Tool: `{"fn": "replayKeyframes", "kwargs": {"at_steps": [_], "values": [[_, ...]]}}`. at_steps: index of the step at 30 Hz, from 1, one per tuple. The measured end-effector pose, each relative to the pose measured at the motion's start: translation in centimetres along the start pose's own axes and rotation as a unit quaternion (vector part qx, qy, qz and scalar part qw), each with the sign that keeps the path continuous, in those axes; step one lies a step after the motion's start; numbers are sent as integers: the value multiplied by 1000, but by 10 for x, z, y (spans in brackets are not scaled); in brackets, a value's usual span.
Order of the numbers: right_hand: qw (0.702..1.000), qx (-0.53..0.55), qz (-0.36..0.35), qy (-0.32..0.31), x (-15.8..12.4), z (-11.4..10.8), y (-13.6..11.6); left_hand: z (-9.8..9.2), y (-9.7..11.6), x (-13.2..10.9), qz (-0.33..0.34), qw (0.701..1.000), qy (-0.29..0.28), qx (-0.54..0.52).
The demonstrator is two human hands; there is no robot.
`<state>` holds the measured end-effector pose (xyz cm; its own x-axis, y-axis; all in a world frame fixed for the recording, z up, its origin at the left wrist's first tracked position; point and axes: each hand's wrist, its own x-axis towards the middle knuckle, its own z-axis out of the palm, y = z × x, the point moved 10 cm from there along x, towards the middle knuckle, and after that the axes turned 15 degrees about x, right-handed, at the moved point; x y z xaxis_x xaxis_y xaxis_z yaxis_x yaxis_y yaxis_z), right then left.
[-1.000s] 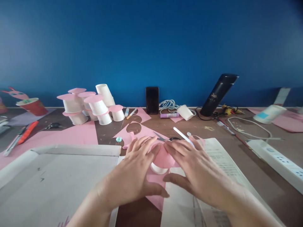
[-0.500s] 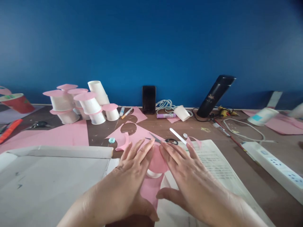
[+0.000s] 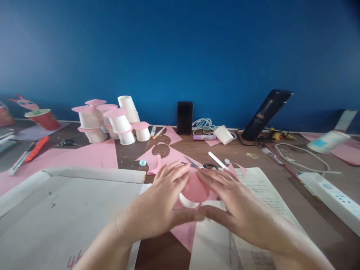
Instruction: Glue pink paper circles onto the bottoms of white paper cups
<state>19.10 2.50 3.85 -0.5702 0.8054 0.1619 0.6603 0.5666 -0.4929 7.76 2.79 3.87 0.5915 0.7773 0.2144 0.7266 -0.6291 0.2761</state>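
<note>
An upside-down white paper cup [image 3: 189, 202] stands in front of me, a round pink paper disc [image 3: 196, 190] lying over its base. My left hand [image 3: 164, 200] curves around the left side, fingertips at the disc's far edge. From the right, my right hand [image 3: 226, 193] does the same, and both thumbs meet in front of the cup. Part of the cup's wall is hidden by the hands. Just beyond the fingertips lie scissors [image 3: 194, 164], on cut pink paper [image 3: 180, 154] with round holes.
Stacked white cups with pink discs [image 3: 120, 125] stand back left. A black phone [image 3: 185, 118] and a black flask [image 3: 266, 116] lean at the blue wall. A white tray-like box [image 3: 92, 210] lies left, printed sheets [image 3: 261, 191] and a power strip [image 3: 334, 198] right.
My thumbs have come together in front of the cup, and my hands have closed in around it. The view has turned slightly left, so things appear shifted right.
</note>
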Motion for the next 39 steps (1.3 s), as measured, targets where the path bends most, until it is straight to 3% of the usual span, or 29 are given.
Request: {"fn": "replayKeyframes", "kwargs": {"at_steps": [11,26,32,34,39], "values": [[996,62,-7,65,13,-11,-10,-12,-2,10,-4,996,90,12],[992,92,16,82,13,-8,2,-6,-7,10,-21,996,81,-5],[961,246,86,93,12,-9,27,-2,-33,3,-100,987,12,-127],[935,308,106,143,9,-18,37,4,-44,0,-128,982,-29,-139],[880,364,122,279,2,-41,63,31,-52,-3,-151,978,-133,-54]]}}
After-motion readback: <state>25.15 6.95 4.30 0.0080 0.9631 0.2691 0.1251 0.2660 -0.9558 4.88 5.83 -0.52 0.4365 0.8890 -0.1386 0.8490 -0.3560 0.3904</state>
